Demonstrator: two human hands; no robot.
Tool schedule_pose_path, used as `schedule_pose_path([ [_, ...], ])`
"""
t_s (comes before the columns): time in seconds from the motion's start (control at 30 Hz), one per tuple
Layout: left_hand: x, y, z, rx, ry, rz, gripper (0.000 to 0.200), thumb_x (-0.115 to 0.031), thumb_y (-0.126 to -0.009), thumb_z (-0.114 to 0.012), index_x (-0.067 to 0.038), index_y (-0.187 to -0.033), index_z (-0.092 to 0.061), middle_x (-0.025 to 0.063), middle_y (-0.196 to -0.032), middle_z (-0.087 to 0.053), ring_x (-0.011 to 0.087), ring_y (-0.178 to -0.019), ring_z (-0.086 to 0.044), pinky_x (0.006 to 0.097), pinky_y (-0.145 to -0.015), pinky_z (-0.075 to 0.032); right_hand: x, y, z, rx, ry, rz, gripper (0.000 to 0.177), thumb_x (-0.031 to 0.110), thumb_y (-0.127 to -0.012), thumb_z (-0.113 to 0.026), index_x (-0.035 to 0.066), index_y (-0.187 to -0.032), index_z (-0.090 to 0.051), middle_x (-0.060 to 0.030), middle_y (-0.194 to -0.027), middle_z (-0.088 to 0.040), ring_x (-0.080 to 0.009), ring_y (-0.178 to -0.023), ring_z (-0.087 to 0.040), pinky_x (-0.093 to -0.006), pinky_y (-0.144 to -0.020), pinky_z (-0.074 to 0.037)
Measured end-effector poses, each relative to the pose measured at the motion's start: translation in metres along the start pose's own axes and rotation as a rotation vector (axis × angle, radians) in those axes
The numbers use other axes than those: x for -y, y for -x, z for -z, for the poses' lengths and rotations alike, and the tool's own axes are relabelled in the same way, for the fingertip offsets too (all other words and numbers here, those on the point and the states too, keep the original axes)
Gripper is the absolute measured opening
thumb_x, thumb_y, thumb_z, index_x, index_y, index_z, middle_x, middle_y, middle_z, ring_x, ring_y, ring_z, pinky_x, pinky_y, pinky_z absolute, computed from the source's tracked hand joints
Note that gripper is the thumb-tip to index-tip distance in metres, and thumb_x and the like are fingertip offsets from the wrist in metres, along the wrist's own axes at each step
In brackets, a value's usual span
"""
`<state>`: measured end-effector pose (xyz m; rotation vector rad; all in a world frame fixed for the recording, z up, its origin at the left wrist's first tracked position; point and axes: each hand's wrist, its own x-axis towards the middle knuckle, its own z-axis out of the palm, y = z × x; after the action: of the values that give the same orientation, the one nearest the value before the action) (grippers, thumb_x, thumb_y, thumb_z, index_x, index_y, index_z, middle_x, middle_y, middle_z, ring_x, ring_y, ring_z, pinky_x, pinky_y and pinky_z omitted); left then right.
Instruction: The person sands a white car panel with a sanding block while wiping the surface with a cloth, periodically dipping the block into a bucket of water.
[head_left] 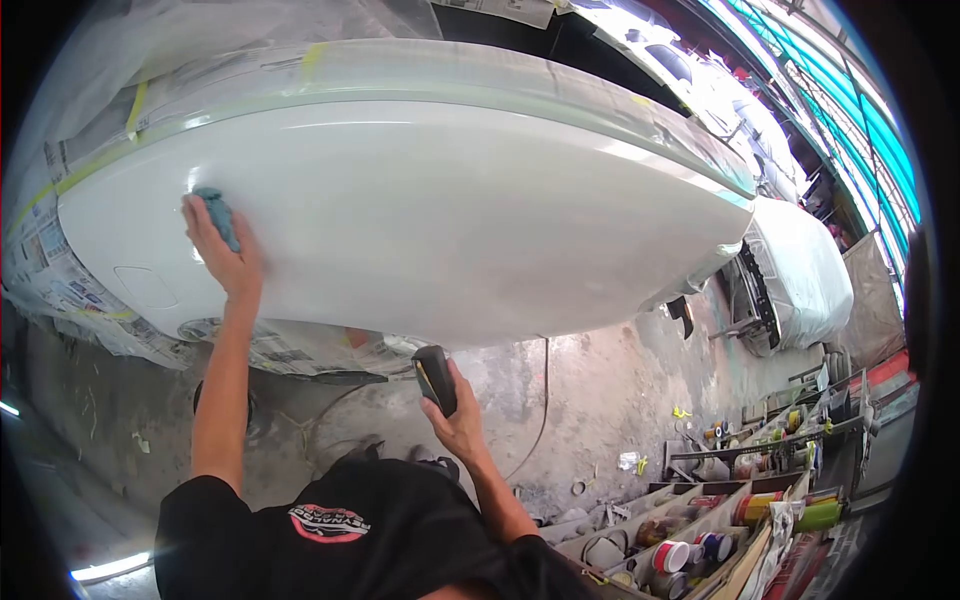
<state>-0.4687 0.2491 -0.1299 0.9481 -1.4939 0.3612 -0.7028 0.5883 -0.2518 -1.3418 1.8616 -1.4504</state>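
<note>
A white car body panel (400, 210) stretches across the view before me. On its left part my left hand (225, 245) presses a crumpled blue-green cloth (217, 215) flat to the surface, fingers closed over it. My right hand (457, 418) is held lower, apart from the panel's bottom edge, and grips a dark sanding block (435, 380). The block is tilted, with a thin yellowish strip along one side. A fuel-flap outline (146, 287) shows on the panel left of and below my left hand.
Newspaper masking (75, 270) and yellow tape (95, 170) border the panel. A hose (546, 400) trails over the concrete floor (600, 400). At lower right stands a rack (640, 520) with cans and tape rolls. A covered car part (800, 270) sits at right.
</note>
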Motion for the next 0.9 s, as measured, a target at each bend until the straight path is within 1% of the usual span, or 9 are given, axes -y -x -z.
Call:
schedule_pose_path([
  [0.03,-0.014,0.01,-0.003,0.034,0.017,-0.019,0.066,-0.021,-0.105,-0.06,0.003,-0.16,-0.032,0.0299,-0.165,-0.03,0.0473,-0.152,-0.029,0.0574,-0.124,-0.022,0.0,0.001,0.005,0.005,-0.012,-0.005,0.078,0.025,-0.092,-0.079,0.001,-0.156,-0.042,-0.0228,-0.124,-0.062,-0.0349,-0.113,-0.065,-0.0425,-0.096,-0.052],
  [0.13,-0.058,0.038,-0.015,0.121,0.066,-0.075,0.066,-0.023,-0.106,-0.057,0.0,-0.162,-0.03,0.0286,-0.167,-0.027,0.0468,-0.155,-0.025,0.0613,-0.124,-0.017,-0.004,0.001,0.02,0.108,-0.067,-0.081,0.073,0.017,-0.093,-0.077,0.0,-0.155,-0.043,-0.0209,-0.132,-0.062,-0.0295,-0.122,-0.063,-0.038,-0.104,-0.049],
  [0.27,-0.091,0.057,-0.021,0.178,0.094,-0.114,0.067,-0.024,-0.107,-0.056,-0.002,-0.163,-0.028,0.027,-0.169,-0.025,0.0453,-0.157,-0.021,0.0621,-0.124,-0.013,-0.001,-0.002,0.033,0.116,0.039,-0.039,0.075,0.018,-0.091,-0.078,0.002,-0.155,-0.043,-0.0233,-0.124,-0.064,-0.0376,-0.114,-0.066,-0.0423,-0.096,-0.052],
  [0.37,-0.091,0.06,-0.021,0.191,0.095,-0.125,0.068,-0.021,-0.106,-0.058,-0.002,-0.163,-0.027,0.0271,-0.168,-0.024,0.0463,-0.157,-0.022,0.0632,-0.124,-0.013,-0.012,0.0,0.039,0.127,0.171,0.059,0.075,0.021,-0.09,-0.078,0.002,-0.154,-0.043,-0.0246,-0.121,-0.065,-0.0418,-0.11,-0.067,-0.0449,-0.094,-0.053],
  [0.47,-0.088,0.059,-0.02,0.209,0.088,-0.139,0.07,-0.018,-0.103,-0.061,-0.004,-0.163,-0.027,0.0278,-0.168,-0.024,0.0488,-0.156,-0.022,0.0651,-0.123,-0.014,-0.027,0.007,0.042,0.191,0.078,-0.036,0.075,0.024,-0.091,-0.077,0.003,-0.154,-0.043,-0.0249,-0.125,-0.065,-0.0431,-0.11,-0.067,-0.0471,-0.093,-0.053],
  [0.57,-0.083,0.06,-0.02,0.191,0.056,-0.163,0.07,-0.016,-0.103,-0.059,-0.004,-0.164,-0.026,0.0268,-0.168,-0.025,0.0479,-0.156,-0.022,0.0645,-0.123,-0.014,-0.043,0.016,0.042,0.115,-0.064,-0.035,0.073,0.025,-0.09,-0.077,0.003,-0.151,-0.045,-0.0255,-0.129,-0.064,-0.0439,-0.111,-0.066,-0.049,-0.093,-0.053],
  [0.67,-0.082,0.062,-0.025,0.173,0.05,-0.163,0.069,-0.016,-0.104,-0.057,-0.003,-0.164,-0.025,0.0259,-0.168,-0.026,0.0469,-0.156,-0.022,0.0639,-0.124,-0.014,-0.056,0.017,0.048,0.207,0.011,-0.146,0.07,0.026,-0.091,-0.076,0.002,-0.148,-0.046,-0.0252,-0.132,-0.063,-0.0435,-0.116,-0.065,-0.0485,-0.099,-0.051],
  [0.77,-0.08,0.06,-0.024,0.178,0.05,-0.167,0.068,-0.019,-0.105,-0.055,-0.002,-0.164,-0.025,0.0253,-0.168,-0.027,0.0454,-0.157,-0.022,0.0628,-0.124,-0.015,-0.06,0.01,0.052,0.248,0.149,-0.067,0.066,0.027,-0.092,-0.075,0.002,-0.147,-0.046,-0.024,-0.133,-0.064,-0.043,-0.118,-0.065,-0.0473,-0.102,-0.049],
  [0.9,-0.079,0.058,-0.018,0.199,0.076,-0.155,0.069,-0.019,-0.105,-0.055,-0.002,-0.164,-0.024,0.024,-0.169,-0.026,0.0453,-0.157,-0.021,0.0628,-0.124,-0.016,-0.053,-0.001,0.049,0.18,0.079,0.004,0.072,0.027,-0.093,-0.073,0.003,-0.153,-0.041,-0.0262,-0.136,-0.06,-0.0437,-0.118,-0.064,-0.0454,-0.099,-0.05],
])
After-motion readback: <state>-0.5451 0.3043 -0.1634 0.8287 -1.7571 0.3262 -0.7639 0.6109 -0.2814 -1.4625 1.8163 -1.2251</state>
